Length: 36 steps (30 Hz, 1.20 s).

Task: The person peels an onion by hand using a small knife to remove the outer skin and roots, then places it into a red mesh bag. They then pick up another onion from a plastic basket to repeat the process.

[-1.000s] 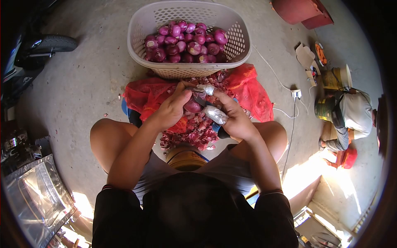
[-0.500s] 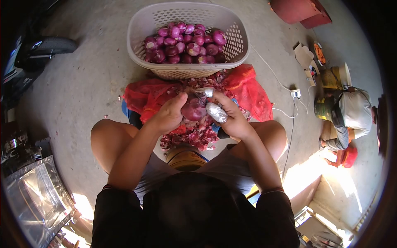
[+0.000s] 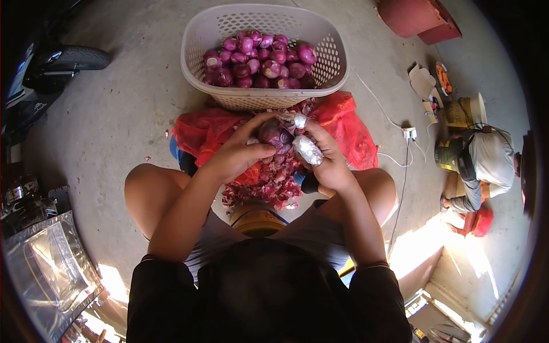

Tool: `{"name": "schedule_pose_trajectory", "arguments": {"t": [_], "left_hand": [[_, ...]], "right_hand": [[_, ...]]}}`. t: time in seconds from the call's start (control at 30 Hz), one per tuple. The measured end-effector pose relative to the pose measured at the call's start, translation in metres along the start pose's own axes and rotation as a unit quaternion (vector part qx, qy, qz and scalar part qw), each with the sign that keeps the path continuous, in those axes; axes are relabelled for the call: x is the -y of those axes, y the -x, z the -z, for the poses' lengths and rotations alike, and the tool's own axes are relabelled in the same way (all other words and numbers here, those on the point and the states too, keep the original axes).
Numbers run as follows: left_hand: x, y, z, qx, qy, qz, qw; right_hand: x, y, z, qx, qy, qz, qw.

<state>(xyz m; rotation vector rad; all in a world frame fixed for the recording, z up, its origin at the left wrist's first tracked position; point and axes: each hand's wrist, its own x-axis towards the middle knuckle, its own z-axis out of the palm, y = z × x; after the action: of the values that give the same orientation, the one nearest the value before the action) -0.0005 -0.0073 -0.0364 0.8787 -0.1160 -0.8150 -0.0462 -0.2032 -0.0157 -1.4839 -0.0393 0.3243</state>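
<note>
A dark red onion [image 3: 276, 136] is held between my two hands, above a heap of loose onion skins [image 3: 269, 186]. My left hand [image 3: 243, 150] curls around its left side, the thumb lying across the near face. On the other side, my right hand [image 3: 327, 153] grips it with thumb and forefinger, both wrapped in silvery foil-like covering [image 3: 309, 150]. A papery bit of skin [image 3: 285, 117] sticks up at the onion's far end, by the wrapped forefinger. Just beyond my hands stands a grey perforated basket [image 3: 189, 63] holding many red onions [image 3: 257, 63].
Red mesh sacking [image 3: 347, 128] spreads under the skins. A yellow bucket [image 3: 257, 220] sits between my legs. A motorcycle wheel [image 3: 80, 57] is at far left. White cords and a socket block [image 3: 409, 133] lie right, near another person [image 3: 486, 160] bending by buckets.
The onion has turned in my hands and moved slightly up. My left fingers have wrapped over its far side, and the left thumb has shifted onto its near face.
</note>
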Motion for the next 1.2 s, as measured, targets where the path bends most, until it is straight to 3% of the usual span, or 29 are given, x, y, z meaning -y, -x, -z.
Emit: {"name": "schedule_pose_trajectory", "arguments": {"t": [0.17,0.87,1.07,1.2], "left_hand": [[-0.007,-0.002,-0.003,-0.02,0.025,0.024,0.999],[-0.002,-0.005,-0.001,0.029,0.004,-0.061,0.998],[-0.001,-0.008,-0.002,0.047,0.139,-0.04,0.988],[0.008,-0.009,-0.002,-0.026,0.096,-0.027,0.995]], "right_hand": [[0.006,-0.001,-0.002,-0.026,0.03,0.001,0.999],[0.008,-0.005,0.015,-0.118,0.074,0.022,0.99],[0.004,-0.005,0.023,-0.096,0.132,0.018,0.986],[-0.003,-0.004,0.025,-0.093,0.199,0.053,0.974]]}}
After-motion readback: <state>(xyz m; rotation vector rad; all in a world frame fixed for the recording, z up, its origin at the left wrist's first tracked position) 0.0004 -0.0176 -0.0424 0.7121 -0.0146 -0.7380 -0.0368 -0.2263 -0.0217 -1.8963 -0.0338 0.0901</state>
